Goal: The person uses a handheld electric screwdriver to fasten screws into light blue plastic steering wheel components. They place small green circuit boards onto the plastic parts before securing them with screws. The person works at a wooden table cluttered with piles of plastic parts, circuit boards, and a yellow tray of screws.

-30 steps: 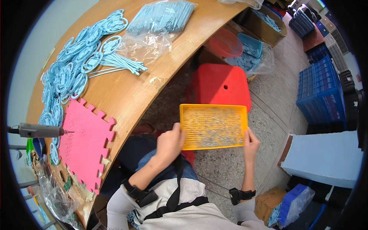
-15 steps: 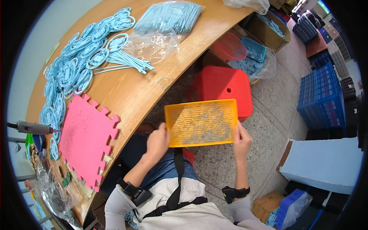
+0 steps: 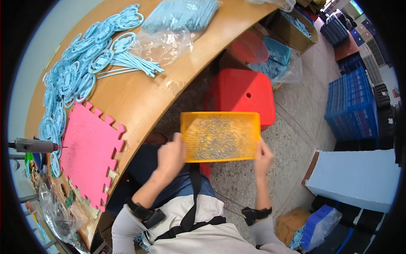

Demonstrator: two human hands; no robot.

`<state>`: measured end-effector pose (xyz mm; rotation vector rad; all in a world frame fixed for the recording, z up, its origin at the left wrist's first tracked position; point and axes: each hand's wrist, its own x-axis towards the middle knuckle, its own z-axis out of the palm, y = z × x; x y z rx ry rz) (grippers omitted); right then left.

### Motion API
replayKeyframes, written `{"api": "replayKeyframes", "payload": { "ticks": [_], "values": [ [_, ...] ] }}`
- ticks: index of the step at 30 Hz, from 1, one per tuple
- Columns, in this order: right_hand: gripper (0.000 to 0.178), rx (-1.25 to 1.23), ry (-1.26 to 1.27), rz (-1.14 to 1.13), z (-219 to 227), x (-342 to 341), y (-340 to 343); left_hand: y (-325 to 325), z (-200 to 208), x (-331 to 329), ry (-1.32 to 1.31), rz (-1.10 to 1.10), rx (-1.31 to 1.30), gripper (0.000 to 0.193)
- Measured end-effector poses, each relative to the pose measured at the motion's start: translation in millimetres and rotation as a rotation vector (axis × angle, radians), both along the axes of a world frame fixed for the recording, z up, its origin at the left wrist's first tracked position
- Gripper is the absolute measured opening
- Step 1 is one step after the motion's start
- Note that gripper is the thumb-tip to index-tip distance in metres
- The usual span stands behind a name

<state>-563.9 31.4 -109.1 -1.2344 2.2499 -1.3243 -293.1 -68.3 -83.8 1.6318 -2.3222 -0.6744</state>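
Holding the tray: I have the yellow tray [image 3: 245, 131] by its two short ends, in front of the lap and over the speckled floor [image 3: 237, 182]; it overlaps the red stool [image 3: 243, 84] in my view, and I can't tell from here whether they touch.
Left hand: the left hand [image 3: 171, 157] is closed on the tray's left end, its fingertips hidden from me.
Right hand: the right hand [image 3: 263, 158] is closed on the right end, toward the nearer corner — a narrower hold than the left.
Metal pieces: thin silvery metal pieces [image 3: 211, 139] lie loose on the ribbed bottom, crowded mid-tray, sparser toward both ends; blur keeps me from telling which sit in grooves.
Good handling: I would keep both ends level, use short, even strokes along the ribs and stay gentle — a sharp jerk could toss pieces over the low rim.
Room to work: I would keep the tray away from the curved edge of the surface [image 3: 139, 97], where the pink mat [image 3: 91, 148] lies.
Writing: I find no readable label on tray or stool; the blue crates [image 3: 351, 106] carry pale marks too small for me to make out.
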Motion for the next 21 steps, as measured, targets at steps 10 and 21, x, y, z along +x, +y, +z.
{"api": "replayKeyframes", "payload": {
  "ticks": [10,21],
  "values": [
    [0.021,-0.090,0.109,0.050,-18,17,-13,-1,-15,20,-0.009,0.096,0.064,0.018],
    [0.024,0.087,0.071,0.075,-13,8,-11,-3,-23,27,0.179,0.054,0.136,0.017]
  ]
}}
